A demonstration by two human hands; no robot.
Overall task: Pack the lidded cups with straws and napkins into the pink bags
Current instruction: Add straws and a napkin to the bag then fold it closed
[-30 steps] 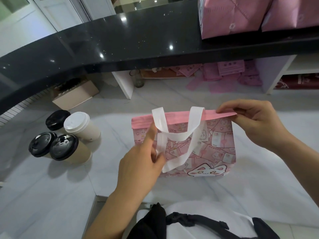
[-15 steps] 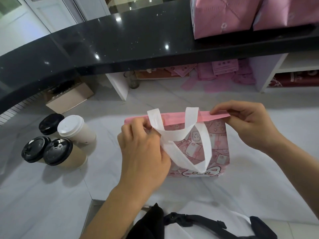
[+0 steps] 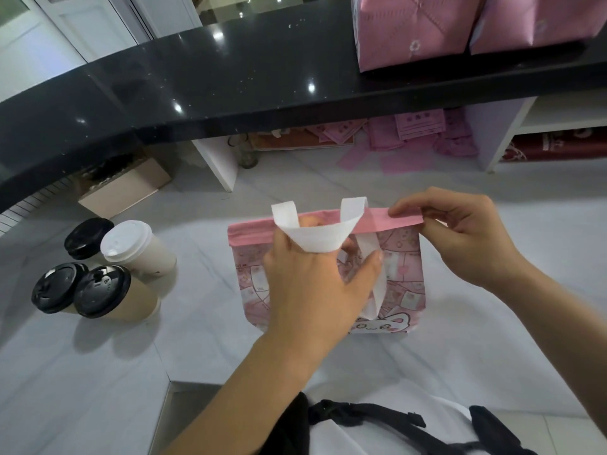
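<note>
**user_a:** Four lidded cups (image 3: 98, 272) sit in a cluster on the left of the desk (image 3: 492, 339), well apart from the pink bag (image 3: 404, 274) in the middle. Only the head view to go on. What's the risk from here?

**user_b:** Mostly the bag, I'd say. It looks pretty flat, mouth barely parted. The left hand (image 3: 315, 284) has its fingers pushed in at the top edge with a white handle (image 3: 315, 236) looped over them, so that grip is closed on the bag's near side. The right hand (image 3: 460, 234) pinches the pink top hem at the right corner between thumb and fingertips. If the base doesn't get spread out, a cup going in could tip over inside.

**user_a:** And the other handle?

**user_b:** It hangs down the front of the bag. Could snag on a finger or flop across the opening when a cup goes in.

**user_a:** Cups themselves?

**user_b:** Three black lids, one white, standing close together, some touching. Reaching for one could knock its neighbour. Can't tell if the lids are pressed on fully. Also, I don't see straws or napkins anywhere in frame, so that part might get missed.
</note>
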